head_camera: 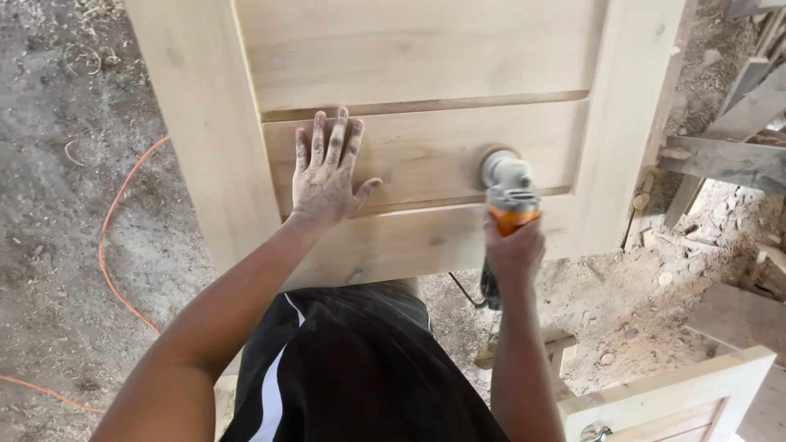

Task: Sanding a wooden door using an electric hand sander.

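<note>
Sanding a pale wooden panelled door (426,147) lying flat here. The right hand (514,250) is wrapping tight around the orange-and-grey angle sander (508,192), disc working the middle panel. The left hand (326,176) is pressing flat, fingers spread, gripping nothing. I'd say keep the disc flat and moving so it's not gouging near the grooves.

Pale wooden door panel (426,74) fills upper centre of frame. Left hand (325,176) flat on it, fingers spread, dusty. Right hand (514,250) grips orange-grey sander (508,192), disc against panel, centre-right. Orange cable (110,245) on sawdust floor, left.
</note>
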